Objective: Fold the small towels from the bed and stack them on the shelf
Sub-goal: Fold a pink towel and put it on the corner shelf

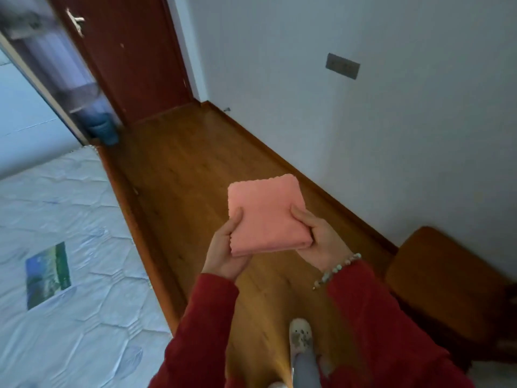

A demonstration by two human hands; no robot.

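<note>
A small pink towel (267, 212), folded into a flat square with a scalloped edge, is held level in the air above the wooden floor. My left hand (225, 250) grips its near left edge with the thumb on top. My right hand (319, 236) grips its near right corner, a bead bracelet on that wrist. Both sleeves are red. The bed (70, 247) lies to the left, a bare quilted white mattress. No shelf is in view.
A strip of wooden floor (190, 169) runs between the bed frame and the white wall (363, 107) toward a dark red door (134, 57). A brown wooden stool or cabinet (442, 278) stands at the right. My slippered foot (300, 336) is below. A blue bin (105, 130) sits by the door.
</note>
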